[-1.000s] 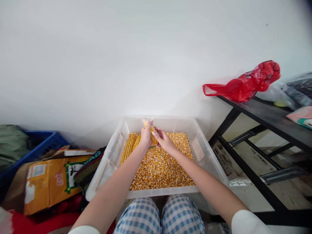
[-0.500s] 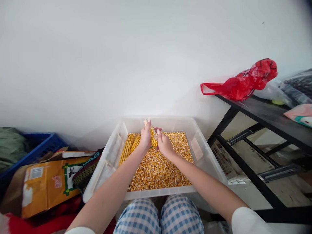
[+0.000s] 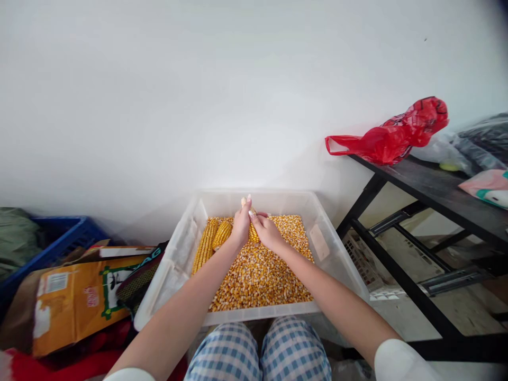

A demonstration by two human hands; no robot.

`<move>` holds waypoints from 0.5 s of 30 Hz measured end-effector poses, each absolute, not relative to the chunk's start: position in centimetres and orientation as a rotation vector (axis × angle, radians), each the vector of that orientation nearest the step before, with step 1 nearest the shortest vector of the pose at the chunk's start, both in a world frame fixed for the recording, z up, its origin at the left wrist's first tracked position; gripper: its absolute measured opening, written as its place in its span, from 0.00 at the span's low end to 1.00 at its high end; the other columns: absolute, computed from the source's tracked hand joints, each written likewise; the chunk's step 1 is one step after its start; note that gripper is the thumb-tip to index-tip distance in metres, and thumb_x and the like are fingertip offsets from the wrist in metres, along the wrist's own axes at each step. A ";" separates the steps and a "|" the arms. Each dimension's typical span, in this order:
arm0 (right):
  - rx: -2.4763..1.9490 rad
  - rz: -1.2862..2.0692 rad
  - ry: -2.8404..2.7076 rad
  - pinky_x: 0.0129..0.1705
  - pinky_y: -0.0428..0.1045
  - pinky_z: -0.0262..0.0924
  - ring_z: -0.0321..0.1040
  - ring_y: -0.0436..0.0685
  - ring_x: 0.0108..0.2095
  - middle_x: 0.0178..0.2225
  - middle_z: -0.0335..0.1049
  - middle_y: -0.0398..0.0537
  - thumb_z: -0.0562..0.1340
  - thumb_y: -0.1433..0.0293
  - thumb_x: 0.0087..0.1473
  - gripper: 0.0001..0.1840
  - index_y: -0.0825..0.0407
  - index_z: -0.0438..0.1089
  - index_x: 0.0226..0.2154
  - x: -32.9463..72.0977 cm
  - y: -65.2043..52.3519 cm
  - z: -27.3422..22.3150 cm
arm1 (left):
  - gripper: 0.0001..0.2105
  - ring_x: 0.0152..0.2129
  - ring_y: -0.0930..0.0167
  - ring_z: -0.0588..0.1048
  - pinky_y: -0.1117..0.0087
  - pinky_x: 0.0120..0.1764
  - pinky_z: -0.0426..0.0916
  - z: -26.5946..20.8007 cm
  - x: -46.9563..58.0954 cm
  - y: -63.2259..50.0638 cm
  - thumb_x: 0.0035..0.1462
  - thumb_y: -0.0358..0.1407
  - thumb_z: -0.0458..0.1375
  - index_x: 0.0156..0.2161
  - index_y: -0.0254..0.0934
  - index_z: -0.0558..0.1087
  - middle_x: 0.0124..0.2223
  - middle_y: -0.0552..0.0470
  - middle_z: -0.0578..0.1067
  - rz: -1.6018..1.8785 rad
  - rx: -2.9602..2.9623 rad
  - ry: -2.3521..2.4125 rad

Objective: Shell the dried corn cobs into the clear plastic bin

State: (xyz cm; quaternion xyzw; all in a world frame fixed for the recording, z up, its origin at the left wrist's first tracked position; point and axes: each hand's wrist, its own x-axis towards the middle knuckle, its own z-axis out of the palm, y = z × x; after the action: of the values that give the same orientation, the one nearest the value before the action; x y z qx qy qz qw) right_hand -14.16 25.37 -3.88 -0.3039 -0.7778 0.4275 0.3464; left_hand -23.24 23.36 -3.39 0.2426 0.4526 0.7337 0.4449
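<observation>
My left hand (image 3: 241,224) is closed around a corn cob (image 3: 253,233), whose yellow kernels show between my two hands and whose pale tip sticks up past the thumb. Pressed against the same cob is my right hand (image 3: 266,231), also closed, its thumb close to the left one. Both hands are above loose corn kernels (image 3: 262,275) that fill much of a translucent plastic bin (image 3: 341,280). Left of the hands, several whole ears of corn (image 3: 205,246) lie on the kernels along the bin's left side. Fingers hide much of the held cob.
A black-framed table (image 3: 413,174) on the right bears a red plastic bag (image 3: 391,137) and other bags. At left are an orange cardboard box (image 3: 79,299) and a blue crate (image 3: 67,233). A white wall (image 3: 238,95) rises behind the bin.
My hands have come closer together on the cob, the right moving slightly left and the left slightly right. Less of the cob's kernels shows between them now.
</observation>
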 end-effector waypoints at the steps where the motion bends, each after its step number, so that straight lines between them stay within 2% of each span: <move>1: -0.791 1.099 -2.027 0.37 0.49 0.60 0.68 0.57 0.36 0.27 0.71 0.48 0.48 0.49 0.56 0.27 0.50 0.71 0.28 -14.2 25.4 -4.0 | 0.23 0.26 0.62 0.76 0.65 0.30 0.69 -3.5 -23.2 23.4 0.46 0.54 0.57 0.30 0.32 0.73 0.22 0.44 0.74 1.816 0.616 1.135; 6: -0.846 0.999 -2.031 0.38 0.50 0.58 0.68 0.58 0.34 0.29 0.71 0.51 0.45 0.54 0.59 0.26 0.50 0.72 0.30 -14.5 25.2 -4.8 | 0.25 0.26 0.61 0.75 0.65 0.30 0.69 -3.7 -23.2 23.3 0.46 0.57 0.55 0.29 0.31 0.72 0.22 0.43 0.74 1.819 0.643 1.215; 9: -0.899 0.963 -1.992 0.37 0.50 0.57 0.67 0.58 0.30 0.26 0.70 0.51 0.47 0.56 0.59 0.23 0.49 0.71 0.29 -14.9 24.9 -5.2 | 0.26 0.25 0.62 0.75 0.65 0.31 0.68 -3.8 -23.0 23.2 0.46 0.58 0.55 0.28 0.32 0.72 0.22 0.43 0.75 1.820 0.609 1.255; 12: -0.937 0.950 -1.978 0.36 0.50 0.56 0.65 0.58 0.29 0.23 0.68 0.50 0.48 0.56 0.58 0.22 0.49 0.71 0.28 -15.2 24.5 -5.3 | 0.25 0.25 0.62 0.75 0.65 0.32 0.68 -4.0 -22.7 23.3 0.46 0.57 0.55 0.29 0.32 0.72 0.21 0.44 0.74 1.856 0.577 1.275; 15: -0.943 1.025 -2.004 0.36 0.50 0.56 0.66 0.58 0.29 0.23 0.68 0.49 0.46 0.53 0.59 0.26 0.49 0.70 0.26 -15.1 24.9 -4.8 | 0.23 0.26 0.63 0.75 0.65 0.32 0.69 -4.1 -22.8 23.6 0.45 0.55 0.57 0.29 0.33 0.71 0.21 0.45 0.74 1.896 0.550 1.201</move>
State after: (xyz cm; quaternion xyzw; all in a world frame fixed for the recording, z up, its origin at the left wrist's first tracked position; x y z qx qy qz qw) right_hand -15.06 24.93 -4.79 -0.3628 -0.7713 0.3944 0.3435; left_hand -22.78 23.59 -4.05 0.2179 0.4756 0.7508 0.4033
